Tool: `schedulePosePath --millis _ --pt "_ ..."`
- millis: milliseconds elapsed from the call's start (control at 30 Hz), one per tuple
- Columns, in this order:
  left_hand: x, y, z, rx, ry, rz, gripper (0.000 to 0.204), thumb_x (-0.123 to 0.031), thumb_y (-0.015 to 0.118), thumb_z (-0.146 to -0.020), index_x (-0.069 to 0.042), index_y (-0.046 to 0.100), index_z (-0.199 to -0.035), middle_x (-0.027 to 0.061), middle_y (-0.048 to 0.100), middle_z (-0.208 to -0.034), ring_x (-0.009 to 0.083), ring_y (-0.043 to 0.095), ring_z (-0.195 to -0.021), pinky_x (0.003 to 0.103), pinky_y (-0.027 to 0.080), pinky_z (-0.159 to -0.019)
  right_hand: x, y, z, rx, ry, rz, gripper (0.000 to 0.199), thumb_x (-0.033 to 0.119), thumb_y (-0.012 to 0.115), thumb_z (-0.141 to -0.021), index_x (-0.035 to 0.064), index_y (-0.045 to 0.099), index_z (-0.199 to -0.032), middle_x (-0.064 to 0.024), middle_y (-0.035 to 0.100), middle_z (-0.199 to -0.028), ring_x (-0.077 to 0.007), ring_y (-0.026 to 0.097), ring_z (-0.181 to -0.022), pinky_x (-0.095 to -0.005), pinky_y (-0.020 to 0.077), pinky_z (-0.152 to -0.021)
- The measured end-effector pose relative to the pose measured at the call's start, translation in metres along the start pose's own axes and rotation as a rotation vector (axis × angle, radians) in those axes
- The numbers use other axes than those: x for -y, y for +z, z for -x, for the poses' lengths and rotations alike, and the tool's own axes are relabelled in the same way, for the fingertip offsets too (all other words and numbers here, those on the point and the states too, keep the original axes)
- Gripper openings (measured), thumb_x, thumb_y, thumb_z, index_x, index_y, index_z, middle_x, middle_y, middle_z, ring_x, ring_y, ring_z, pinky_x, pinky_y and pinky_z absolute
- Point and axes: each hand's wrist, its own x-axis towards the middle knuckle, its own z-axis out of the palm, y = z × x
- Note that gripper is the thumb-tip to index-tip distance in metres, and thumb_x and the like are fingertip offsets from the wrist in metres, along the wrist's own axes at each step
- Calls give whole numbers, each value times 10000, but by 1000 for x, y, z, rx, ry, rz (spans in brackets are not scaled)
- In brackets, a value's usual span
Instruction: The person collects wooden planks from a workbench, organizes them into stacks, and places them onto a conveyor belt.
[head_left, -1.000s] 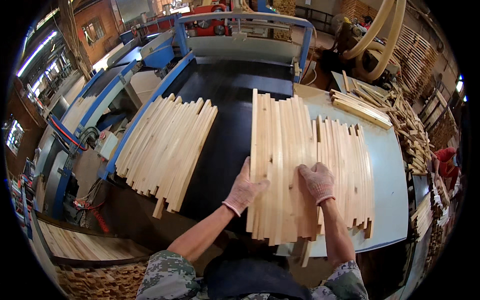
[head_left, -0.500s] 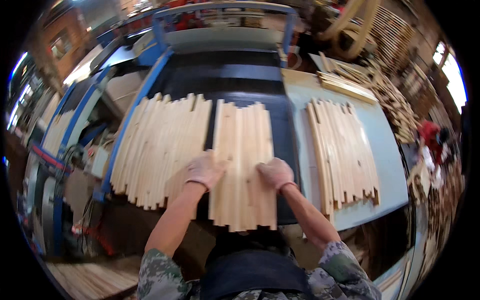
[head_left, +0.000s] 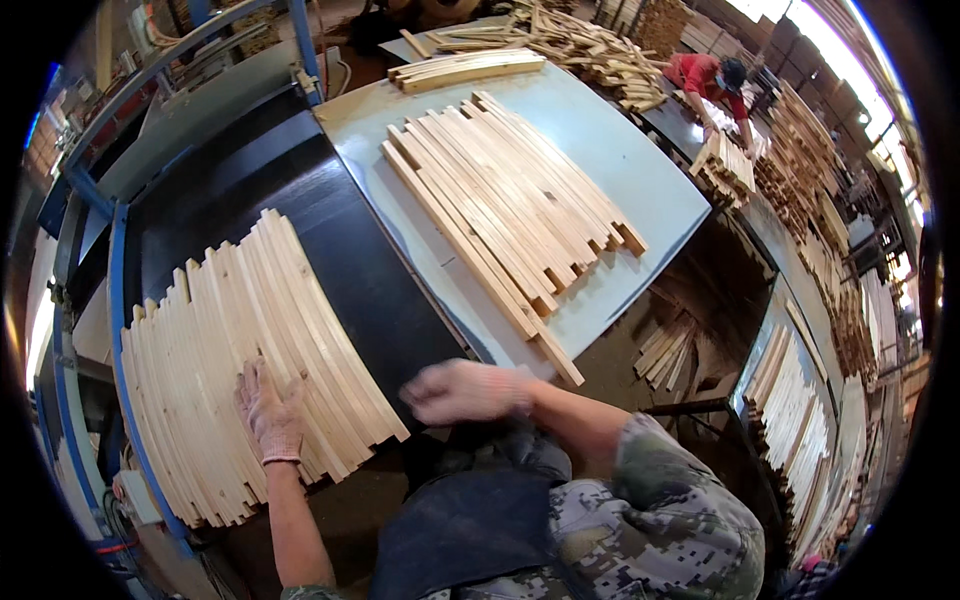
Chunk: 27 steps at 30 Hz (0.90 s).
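Note:
My left hand (head_left: 268, 412), in a worn pale glove, lies flat with fingers spread on a wide row of pale wooden slats (head_left: 240, 350) resting side by side on the black conveyor belt (head_left: 330, 215). My right hand (head_left: 462, 390), also gloved and blurred, hovers in the air just off the right edge of that row, holding nothing, near the front corner of the grey table (head_left: 640, 190). A second row of wooden slats (head_left: 505, 205) lies on that table, to the right of the belt.
A blue machine frame (head_left: 115, 300) runs along the belt's left side. A short stack of slats (head_left: 465, 68) sits at the table's far end. Behind it a person in red (head_left: 705, 85) bends over more slats. Piles of slats (head_left: 795, 420) fill the right side.
The batch of slats under both hands has slid left across the belt and joined the row at the left. My right hand has lifted off it and moves right; my view has swung right.

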Motion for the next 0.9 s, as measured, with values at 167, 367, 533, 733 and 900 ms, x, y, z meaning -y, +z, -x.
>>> schedulePosePath --millis 167,367,533,733,900 --pt "-33 -16 -7 -90 21 277 730 -339 715 -964 -31 467 -1577 231 464 -1617 397 398 -1532 499 314 -1291 -81 -15 164 161 373 3 535 488 700 -996 34 757 -1273 -126 783 -1184 -223 720 -1080 -388 564 -980" --pt "-154 11 -34 -256 560 471 610 -245 729 -941 104 558 -1412 292 641 -1340 438 624 -1242 490 497 -1112 -75 -53 140 -80 491 238 491 455 725 -937 60 777 -1225 -154 798 -1036 -274 760 -952 -384 589 -897" --pt "-256 63 -36 8 577 577 767 -401 719 -941 99 499 -1481 307 645 -1308 484 612 -1159 519 449 -1125 -104 -89 89 -185 246 83 460 408 738 -945 36 776 -1213 -165 795 -1062 -250 757 -993 -367 582 -932" --pt "-306 90 -14 127 343 585 848 -463 672 -995 75 387 -1585 329 482 -1570 516 404 -1488 526 285 -1276 -107 -122 127 -343 131 -129 382 291 769 -953 8 774 -1209 -150 778 -1129 -232 735 -1048 -346 566 -967" --pt "-331 105 0 -42 376 506 806 -408 676 -992 95 407 -1562 365 472 -1553 511 417 -1478 585 234 -1280 -157 -137 165 -946 236 -203 491 208 758 -959 -2 659 -1391 -142 742 -1165 -187 709 -1022 -328 569 -930"
